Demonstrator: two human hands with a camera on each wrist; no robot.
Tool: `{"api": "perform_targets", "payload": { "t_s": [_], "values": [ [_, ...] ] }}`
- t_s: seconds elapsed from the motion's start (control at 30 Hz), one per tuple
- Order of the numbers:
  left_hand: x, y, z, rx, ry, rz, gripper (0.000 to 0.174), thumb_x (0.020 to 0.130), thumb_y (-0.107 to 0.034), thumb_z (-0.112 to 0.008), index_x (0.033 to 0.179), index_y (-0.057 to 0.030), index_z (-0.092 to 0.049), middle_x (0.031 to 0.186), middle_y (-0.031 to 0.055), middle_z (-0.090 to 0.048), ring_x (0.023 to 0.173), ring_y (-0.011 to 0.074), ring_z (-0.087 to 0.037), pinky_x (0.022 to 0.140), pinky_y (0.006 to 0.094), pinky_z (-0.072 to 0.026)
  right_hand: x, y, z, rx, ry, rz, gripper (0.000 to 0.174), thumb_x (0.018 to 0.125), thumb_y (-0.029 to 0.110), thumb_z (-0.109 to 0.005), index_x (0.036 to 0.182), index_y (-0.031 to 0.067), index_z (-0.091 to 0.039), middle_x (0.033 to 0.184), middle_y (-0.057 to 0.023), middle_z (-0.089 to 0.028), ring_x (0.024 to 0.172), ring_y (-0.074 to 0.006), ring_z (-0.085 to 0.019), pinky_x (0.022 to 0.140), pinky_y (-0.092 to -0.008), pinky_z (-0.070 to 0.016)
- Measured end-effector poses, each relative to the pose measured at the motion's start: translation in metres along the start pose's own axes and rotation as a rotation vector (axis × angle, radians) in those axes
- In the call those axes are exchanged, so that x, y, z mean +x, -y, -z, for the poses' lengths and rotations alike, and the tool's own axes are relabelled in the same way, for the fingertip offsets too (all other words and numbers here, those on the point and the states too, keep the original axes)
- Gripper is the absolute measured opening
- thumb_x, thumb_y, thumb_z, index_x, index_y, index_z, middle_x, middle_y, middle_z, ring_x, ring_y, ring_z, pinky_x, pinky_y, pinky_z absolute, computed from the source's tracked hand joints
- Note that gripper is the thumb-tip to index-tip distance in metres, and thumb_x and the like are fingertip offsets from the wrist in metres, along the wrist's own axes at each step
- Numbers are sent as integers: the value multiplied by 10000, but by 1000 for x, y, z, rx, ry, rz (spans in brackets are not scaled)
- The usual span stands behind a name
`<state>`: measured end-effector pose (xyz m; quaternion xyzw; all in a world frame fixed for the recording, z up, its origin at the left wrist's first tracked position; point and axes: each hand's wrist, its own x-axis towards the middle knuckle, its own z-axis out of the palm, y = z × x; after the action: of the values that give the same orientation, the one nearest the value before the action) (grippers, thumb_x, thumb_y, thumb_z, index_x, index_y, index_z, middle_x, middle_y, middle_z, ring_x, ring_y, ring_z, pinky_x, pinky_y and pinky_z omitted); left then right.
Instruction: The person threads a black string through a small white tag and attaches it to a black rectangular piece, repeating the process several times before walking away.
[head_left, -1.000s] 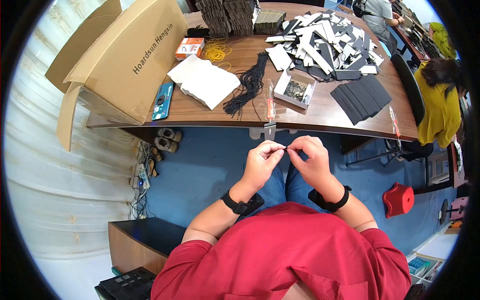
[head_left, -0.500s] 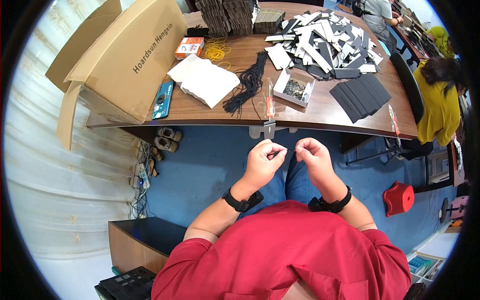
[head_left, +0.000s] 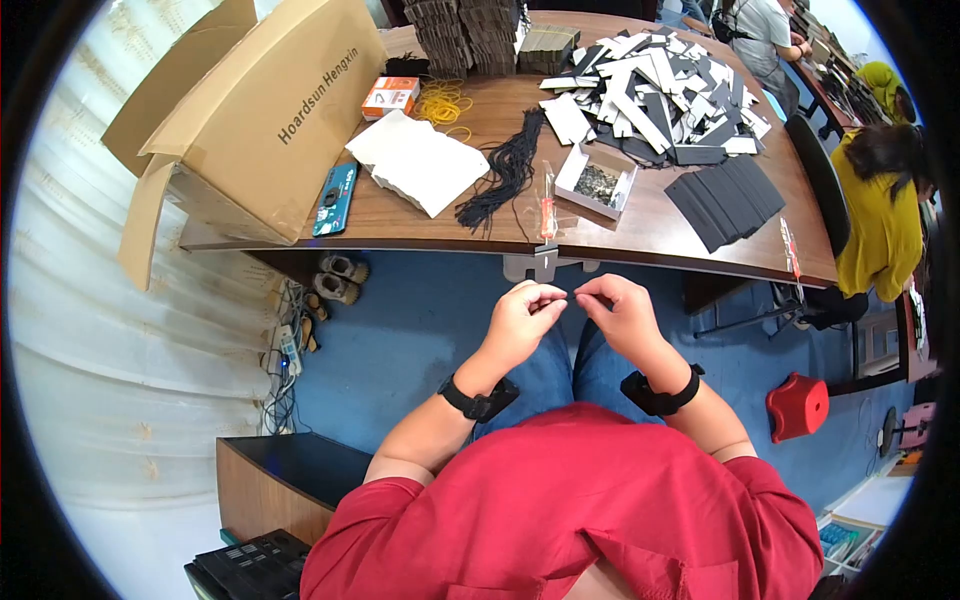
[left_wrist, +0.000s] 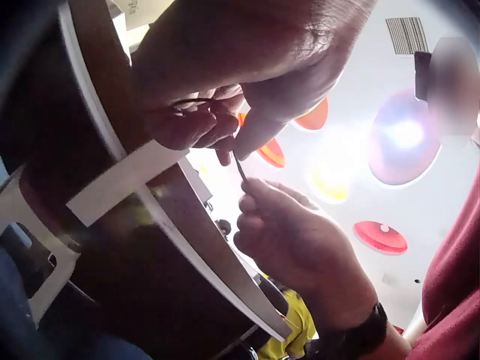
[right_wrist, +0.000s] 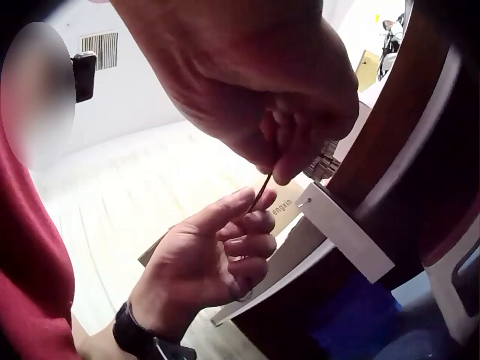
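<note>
My left hand and right hand are close together over my lap, just off the table's near edge. Between their fingertips runs a short, thin black cord; each hand pinches it with thumb and fingers. Near the left fingers hangs a flat rectangular tag, dark on its upper face in the head view. Its other face looks white in both wrist views, and in the right wrist view a small hole shows at one end of the tag.
On the wooden table lie a bundle of black cords, an open box of small metal pieces, stacked black tags, a heap of black and white strips and white sheets. A cardboard carton stands at left.
My right hand drew away to the right half a second ago, with the cord showing in the gap, and has since come back near the left. The head view has shifted slightly.
</note>
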<state>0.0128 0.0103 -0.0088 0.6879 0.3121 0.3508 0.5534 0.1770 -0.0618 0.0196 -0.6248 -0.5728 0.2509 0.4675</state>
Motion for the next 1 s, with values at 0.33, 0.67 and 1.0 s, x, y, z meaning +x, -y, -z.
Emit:
{"api": "perform_targets", "payload": {
  "t_s": [0.33, 0.67, 1.0],
  "values": [
    [7, 11, 24, -267, -49, 181, 103, 857, -88, -642, 912, -3, -663, 679, -26, -561, 538, 28, -428, 471, 175, -332, -3, -34, -1, -188, -3, 100, 267, 766, 69, -642, 1028, 29, -604, 977, -120, -613, 853, -209, -599, 744, -318, -488],
    [8, 8, 16, -601, 37, 286, 193, 898, -122, -591, 1039, 6, -624, 762, 6, -597, 589, 37, -470, 512, 179, -388, 7, -11, -36, 446, 160, -319, 102, 878, 60, -596, 905, -35, -620, 722, -57, -637, 561, -91, -576, 508, -223, -474],
    [10, 26, 6, -331, -76, 141, 115, 861, -99, -631, 913, 3, -646, 797, 20, -620, 684, 77, -563, 589, 208, -462, 8, -19, -38, 515, 148, -334, 120, 869, 82, -604, 892, -25, -650, 735, -47, -642, 558, -87, -570, 510, -225, -466]
  ]
}}
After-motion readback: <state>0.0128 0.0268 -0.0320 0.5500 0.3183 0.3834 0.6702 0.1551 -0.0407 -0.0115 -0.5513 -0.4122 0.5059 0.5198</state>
